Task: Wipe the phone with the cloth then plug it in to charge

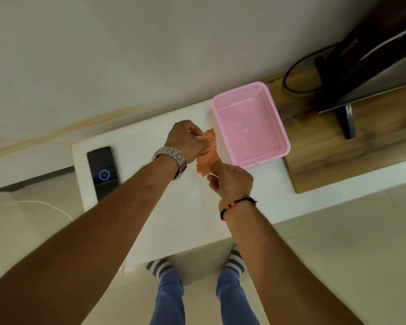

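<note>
A dark phone [103,172] lies flat near the left end of the white tabletop [178,214], its screen lit with a blue ring. A white cable [49,207] runs on the floor to the left of the table. An orange cloth [208,152] is held between both hands just left of the pink basket. My left hand [188,139], with a metal watch on its wrist, grips the cloth's far end. My right hand [230,181], with a black and red bracelet, grips its near end. Most of the cloth is bunched and partly hidden by the fingers.
A pink perforated plastic basket [274,123] sits to the right of my hands with nothing in it. Beyond it a wooden surface [326,156] carries a dark screen on a stand [347,118] and a black cable [295,76]. The wall runs behind the table.
</note>
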### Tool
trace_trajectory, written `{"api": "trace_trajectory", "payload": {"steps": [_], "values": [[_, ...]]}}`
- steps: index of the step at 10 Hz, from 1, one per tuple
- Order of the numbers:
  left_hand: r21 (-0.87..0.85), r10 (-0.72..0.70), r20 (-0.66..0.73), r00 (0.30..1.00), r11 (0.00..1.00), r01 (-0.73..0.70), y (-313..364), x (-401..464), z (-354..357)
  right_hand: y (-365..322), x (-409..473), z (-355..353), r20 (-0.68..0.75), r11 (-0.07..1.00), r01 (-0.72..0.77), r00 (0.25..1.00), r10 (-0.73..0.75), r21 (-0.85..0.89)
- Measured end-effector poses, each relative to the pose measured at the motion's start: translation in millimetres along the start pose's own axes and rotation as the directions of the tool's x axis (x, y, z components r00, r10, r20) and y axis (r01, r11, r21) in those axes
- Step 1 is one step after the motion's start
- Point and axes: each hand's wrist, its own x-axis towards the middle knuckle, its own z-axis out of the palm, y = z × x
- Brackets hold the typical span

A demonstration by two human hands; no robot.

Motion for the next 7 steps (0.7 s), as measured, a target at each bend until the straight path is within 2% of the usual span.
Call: {"api": "trace_trajectory", "payload": {"steps": [1, 2, 3, 4, 5, 6, 7], "values": [[-0.151, 0.072, 0.024, 0.997, 0.986, -0.068, 31.5, -6.0, -5.1, -24.5, -16.7, -16.5, -0.027, 0.982, 0.087, 0.996, -0.084, 0.167], [-0.206, 0.164, 0.053, 0.985, 0.967, -0.150, 62.6, -1.2, 5.6, -53.9, -9.7, -31.0, -0.115, 0.965, 0.198, 0.977, -0.180, 0.173], [-0.023, 0.242, 0.097, 0.965, 0.970, -0.241, 78.4, 6.7, 18.9, -70.0, 11.0, -40.1, -0.166, 0.980, 0.187, 0.971, -0.174, 0.071], [0.367, 0.420, 0.032, 0.907, 0.839, -0.402, 67.5, 8.8, 19.7, -65.1, 23.7, -41.7, -0.225, 0.889, 0.340, 0.882, -0.414, -0.306], [0.473, 0.507, -0.056, 0.860, 0.772, -0.424, 40.9, -4.0, 10.2, -50.1, 15.0, -33.3, 0.017, 0.515, 0.613, 0.653, -0.757, -0.600], [0.630, 0.569, -0.131, 0.812, 0.680, -0.375, 8.0, -15.1, -6.4, -32.6, 5.5, -12.0, 0.326, 0.166, 0.720, 0.491, -0.808, -0.674], [0.660, 0.582, -0.221, 0.782, 0.680, -0.320, -8.4, -30.5, -31.0, -31.5, -12.7, 12.6, 0.551, -0.099, 0.754, 0.376, -0.745, -0.649]]}}
